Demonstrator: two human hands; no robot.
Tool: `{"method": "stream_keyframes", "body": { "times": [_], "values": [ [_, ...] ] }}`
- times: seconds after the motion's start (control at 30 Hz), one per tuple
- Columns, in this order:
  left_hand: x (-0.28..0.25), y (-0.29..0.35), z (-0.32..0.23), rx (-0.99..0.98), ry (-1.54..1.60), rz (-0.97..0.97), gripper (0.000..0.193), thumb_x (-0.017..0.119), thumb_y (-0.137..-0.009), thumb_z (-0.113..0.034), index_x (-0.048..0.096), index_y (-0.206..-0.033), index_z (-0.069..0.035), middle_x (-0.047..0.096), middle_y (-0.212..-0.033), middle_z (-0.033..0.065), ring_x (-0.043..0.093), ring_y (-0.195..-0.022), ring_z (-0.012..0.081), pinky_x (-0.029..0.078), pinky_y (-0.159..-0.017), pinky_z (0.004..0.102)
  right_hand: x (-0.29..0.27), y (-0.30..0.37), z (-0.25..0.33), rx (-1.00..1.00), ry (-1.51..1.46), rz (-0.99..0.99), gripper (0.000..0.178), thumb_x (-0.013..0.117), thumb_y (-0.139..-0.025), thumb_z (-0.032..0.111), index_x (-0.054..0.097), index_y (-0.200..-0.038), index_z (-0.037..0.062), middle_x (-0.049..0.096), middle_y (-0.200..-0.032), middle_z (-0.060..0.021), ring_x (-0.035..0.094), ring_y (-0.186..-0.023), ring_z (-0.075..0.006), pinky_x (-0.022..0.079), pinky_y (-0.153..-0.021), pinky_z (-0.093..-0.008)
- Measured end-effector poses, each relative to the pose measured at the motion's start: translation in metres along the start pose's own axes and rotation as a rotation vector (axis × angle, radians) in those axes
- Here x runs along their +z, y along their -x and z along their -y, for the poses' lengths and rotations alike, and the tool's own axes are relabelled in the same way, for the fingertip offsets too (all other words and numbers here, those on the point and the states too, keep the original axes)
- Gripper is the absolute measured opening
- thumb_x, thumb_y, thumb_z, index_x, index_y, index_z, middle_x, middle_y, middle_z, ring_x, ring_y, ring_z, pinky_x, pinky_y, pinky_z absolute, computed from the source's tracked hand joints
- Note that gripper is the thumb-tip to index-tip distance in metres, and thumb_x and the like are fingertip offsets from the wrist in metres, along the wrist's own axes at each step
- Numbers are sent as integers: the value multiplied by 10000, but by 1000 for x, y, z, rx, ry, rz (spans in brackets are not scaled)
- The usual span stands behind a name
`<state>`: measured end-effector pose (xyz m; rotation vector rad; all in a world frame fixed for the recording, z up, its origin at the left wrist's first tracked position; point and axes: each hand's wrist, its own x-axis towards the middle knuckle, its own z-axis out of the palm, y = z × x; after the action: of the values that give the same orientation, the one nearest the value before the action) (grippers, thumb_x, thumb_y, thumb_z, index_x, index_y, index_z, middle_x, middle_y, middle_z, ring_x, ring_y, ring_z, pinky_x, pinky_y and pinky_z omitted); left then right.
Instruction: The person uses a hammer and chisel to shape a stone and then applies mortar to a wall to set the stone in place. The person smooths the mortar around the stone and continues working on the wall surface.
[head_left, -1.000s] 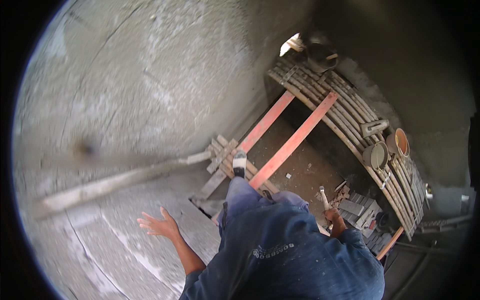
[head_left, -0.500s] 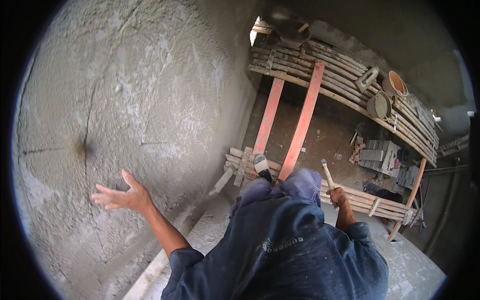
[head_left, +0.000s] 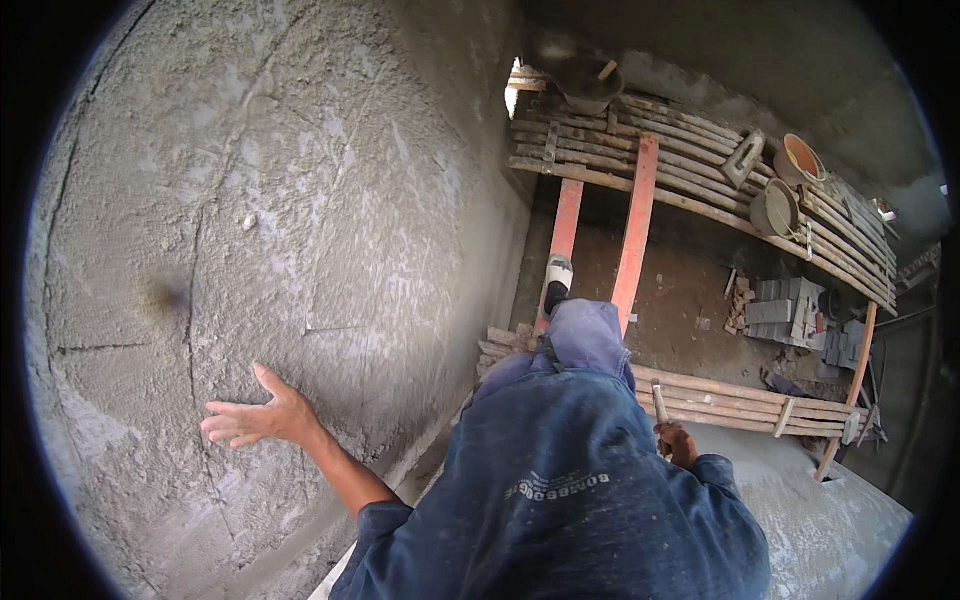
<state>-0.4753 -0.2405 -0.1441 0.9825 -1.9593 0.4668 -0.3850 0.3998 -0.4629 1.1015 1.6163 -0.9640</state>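
Observation:
My left hand [head_left: 262, 415] is open, its fingers spread, at the rough grey plastered wall [head_left: 330, 250] on the left. Whether the palm presses on the wall I cannot tell. Down at my right side, my right hand [head_left: 678, 443] is closed around a tool with a pale wooden handle [head_left: 659, 402]. The handle points up past the fist; the tool's other end is hidden. One foot in a light-toed shoe [head_left: 560, 272] rests on the left red plank [head_left: 566, 222].
A second red plank [head_left: 635, 225] spans the gap to a pole platform [head_left: 690, 190]. On it stand a dark basin [head_left: 588, 88], a plastering float [head_left: 743, 158], an orange bucket [head_left: 800, 158] and a grey bucket [head_left: 775, 208]. Grey blocks [head_left: 780, 310] lie below; nearer poles [head_left: 720, 395] run right.
My foot has moved forward along the left red plank, and my body has shifted forward. My left hand stays spread at the wall. The tool remains in my right hand, now closer to my side.

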Motion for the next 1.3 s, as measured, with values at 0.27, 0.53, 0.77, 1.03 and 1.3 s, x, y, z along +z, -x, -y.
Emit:
{"method": "stream_keyframes", "body": {
  "times": [0.27, 0.53, 0.77, 1.03, 1.3],
  "values": [
    [12, -1, 8, 39, -81, -77, 960, 544, -845, -568, 48, -1460, -23, -69, -1496, 281, -102, -1381, 447, -32, -1030, 666, 34, -116, 39, -408, -126, 57, 199, 505, -879, 194, 644, -860, 54, 509, -552, -104, 519, -435, -230, 422, -398, -384],
    [19, -2, 5, 42, -142, -174, 878, 574, -865, -487, 134, -1448, 0, -28, -1511, 249, -43, -1395, 422, 14, -1045, 663, 24, -68, 148, -236, 5, 165, 234, 667, -789, 197, 624, -815, -32, 541, -588, -105, 524, -454, -217, 450, -427, -374],
    [34, -16, -146, 290, 574, 215, 671, 603, -889, -285, 281, -1398, 11, 192, -1486, 235, 170, -1382, 382, 170, -1112, 479, 17, -87, 139, -217, -70, 89, 205, 598, -828, 198, 661, -892, 14, 499, -563, -72, 516, -465, -192, 452, -449, -346],
    [144, -33, -279, 628, 604, 886, 406, 606, -884, -241, 546, -1209, -5, 378, -1415, 184, 387, -1291, 341, 365, -1020, 429, 25, -139, 165, -667, 190, -61, 232, 493, -855, 166, 658, -828, 4, 488, -554, -55, 509, -433, -183, 429, -404, -351],
    [199, -49, -310, 580, 624, 914, 366, 601, -887, -236, 583, -1146, 23, 546, -1246, 203, 518, -1166, 344, 396, -983, 401, 20, -94, 268, -247, -29, -99, 247, 478, -836, 132, 686, -837, -1, 548, -585, -84, 556, -460, -195, 456, -417, -338]
  ]
}}
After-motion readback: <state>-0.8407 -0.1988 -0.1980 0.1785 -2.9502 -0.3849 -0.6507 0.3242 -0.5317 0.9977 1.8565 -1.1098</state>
